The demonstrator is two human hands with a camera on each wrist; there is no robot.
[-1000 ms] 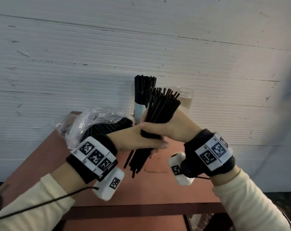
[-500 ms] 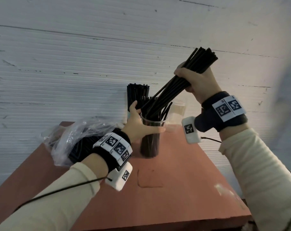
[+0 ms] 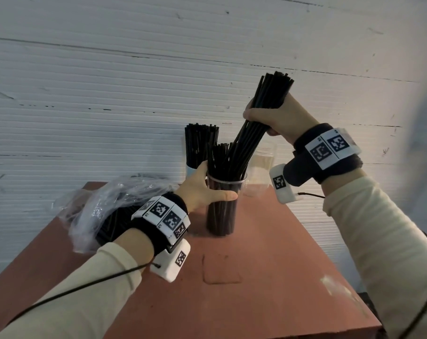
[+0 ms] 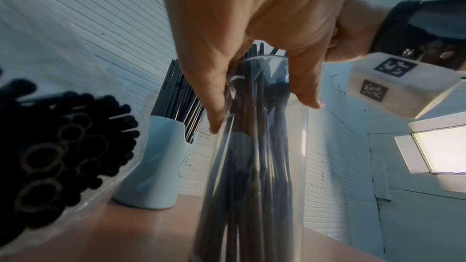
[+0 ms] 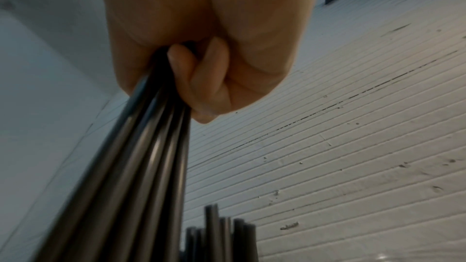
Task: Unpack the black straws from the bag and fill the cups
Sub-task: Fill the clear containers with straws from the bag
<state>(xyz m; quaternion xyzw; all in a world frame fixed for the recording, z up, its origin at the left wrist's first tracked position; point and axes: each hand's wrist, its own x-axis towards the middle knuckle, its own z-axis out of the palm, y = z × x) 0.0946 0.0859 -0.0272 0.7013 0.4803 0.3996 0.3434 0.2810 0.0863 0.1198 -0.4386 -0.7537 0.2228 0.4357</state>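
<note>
Nearest, bare reddish table, nothing on its front half. Left forearm reaches in across it.

Left hand wrapped round the clear cup just below its rim, thumb at the front, fingers behind; the left wrist view shows the fingertips pressed on the clear wall. Cup stands upright on the table, already partly stocked with straws.

Right hand raised above and to the right, fist clamped tight on a bundle of black straws. Bundle slants down-left; its lower ends are inside the cup mouth, upper ends fan out above the fist.

Left of the cup: crumpled plastic bag, more straws lying inside it. Behind: pale blue cup packed full. Back right, an empty-looking clear cup against the white ribbed wall.

Step in hand, as I read it: loading this bundle into the steadied cup. Next move likely calls for tipping the bundle upright, sliding it to the bottom, then easing the fist off while the left hand braces the cup against toppling. Bag not yet emptied.
</note>
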